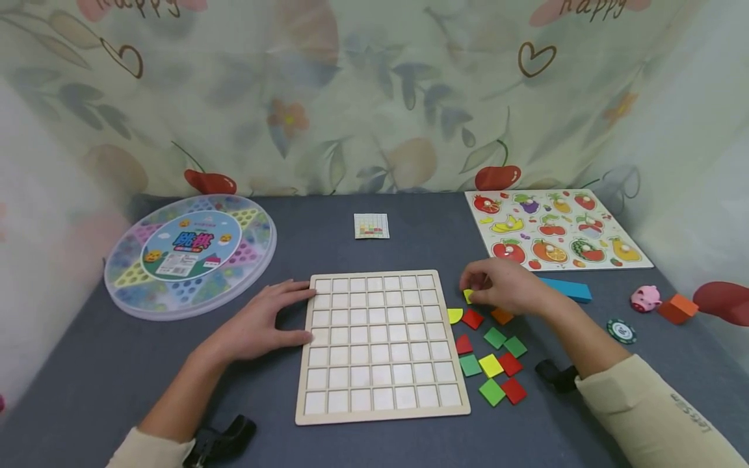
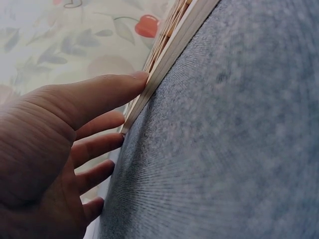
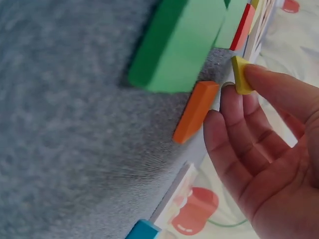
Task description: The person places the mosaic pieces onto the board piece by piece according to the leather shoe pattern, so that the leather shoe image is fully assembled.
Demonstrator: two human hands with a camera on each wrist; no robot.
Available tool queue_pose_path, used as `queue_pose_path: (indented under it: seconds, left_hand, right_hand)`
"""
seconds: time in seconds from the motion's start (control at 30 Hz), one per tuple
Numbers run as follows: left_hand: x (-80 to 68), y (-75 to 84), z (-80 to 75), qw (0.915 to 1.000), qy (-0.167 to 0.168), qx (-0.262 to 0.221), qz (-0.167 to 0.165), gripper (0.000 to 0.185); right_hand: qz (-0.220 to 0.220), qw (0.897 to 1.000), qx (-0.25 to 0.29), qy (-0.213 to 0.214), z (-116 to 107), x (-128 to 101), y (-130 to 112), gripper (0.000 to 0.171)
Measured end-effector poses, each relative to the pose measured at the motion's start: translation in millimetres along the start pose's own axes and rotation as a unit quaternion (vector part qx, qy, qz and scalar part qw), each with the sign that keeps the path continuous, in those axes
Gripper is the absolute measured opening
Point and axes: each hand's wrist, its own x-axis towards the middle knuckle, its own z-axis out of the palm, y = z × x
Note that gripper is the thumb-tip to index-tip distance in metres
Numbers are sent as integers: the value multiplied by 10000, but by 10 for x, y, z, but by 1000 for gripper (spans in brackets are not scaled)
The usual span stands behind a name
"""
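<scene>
A pale wooden grid board with empty square cells lies in the middle of the grey table. My left hand lies flat against its left edge, straight fingers touching the rim; the left wrist view shows the fingertips on the board's side. My right hand is just right of the board and pinches a small yellow tile between thumb and fingers. Under that hand lie an orange tile and a green one. Several red, green and yellow tiles are scattered beside the board, with a yellow half-circle.
A round clear game box sits at the back left, and a fruit peg puzzle at the back right. A small pattern card lies behind the board. A blue block, pink pig, orange block and chip lie at right.
</scene>
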Motion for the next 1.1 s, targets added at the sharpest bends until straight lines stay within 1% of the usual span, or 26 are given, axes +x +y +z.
queue_pose_path:
  seconds: [0.17, 0.27, 0.43, 0.53, 0.63, 0.83, 1.0, 1.1]
  left_hand:
    - [-11, -11, 6, 10000, 1, 0, -9, 74]
    - [-13, -24, 12, 10000, 7, 1, 27, 74]
    - [19, -28, 12, 9999, 27, 1, 137, 73]
    - [18, -31, 12, 9999, 20, 18, 144, 73]
    - [-5, -39, 13, 9999, 12, 49, 106, 73]
    - [-27, -35, 16, 9999, 26, 71, 79, 73]
    - [-22, -23, 10, 9999, 53, 82, 90, 73]
    - [-13, -16, 2, 9999, 57, 85, 95, 72]
  right_hand:
    - [5, 9998, 184, -119, -36, 5, -40, 14]
    - [36, 9986, 484, -214, -44, 18, -109, 16]
    - [22, 9940, 1061, -245, -50, 87, -257, 14]
    - [-134, 9910, 1286, -347, -38, 166, -362, 12]
    - [-325, 9879, 1414, -547, -12, 259, -478, 11]
    - [-676, 9819, 1499, -942, 49, 424, -709, 14]
    - [-947, 9732, 1667, -1272, 120, 572, -891, 16]
    - [-1111, 9693, 1644, -1449, 169, 662, -993, 17]
